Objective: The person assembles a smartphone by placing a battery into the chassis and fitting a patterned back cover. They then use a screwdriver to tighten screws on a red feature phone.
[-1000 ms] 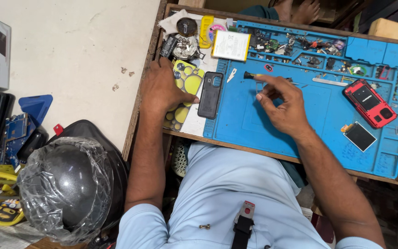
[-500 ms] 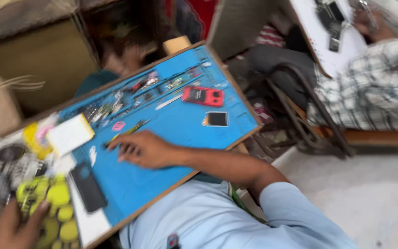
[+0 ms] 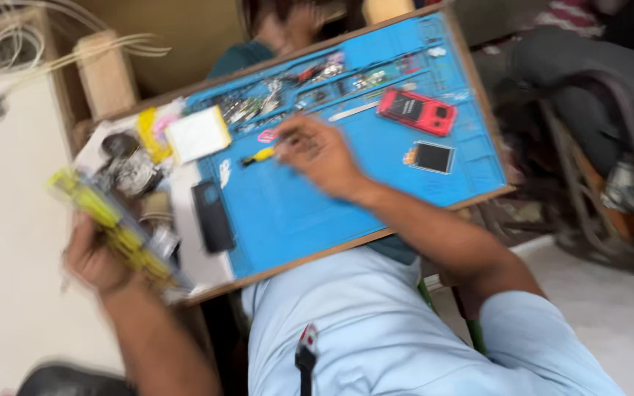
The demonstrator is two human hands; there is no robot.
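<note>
Your left hand (image 3: 97, 257) is clenched around a yellow parts tray (image 3: 111, 224), lifted off the board's 9 o'clock edge. Your right hand (image 3: 321, 154) pinches a yellow-handled screwdriver (image 3: 258, 155) on the blue work mat (image 3: 295, 213); black phone (image 3: 212, 216) lies at its 8 o'clock.

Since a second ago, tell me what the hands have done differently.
The left hand has lifted the yellow-and-clear case off the board's left end and now holds it tilted beside the board. The right hand stays on the blue work mat by the yellow-handled tool. The dark phone, red phone and small screen lie as before.
</note>
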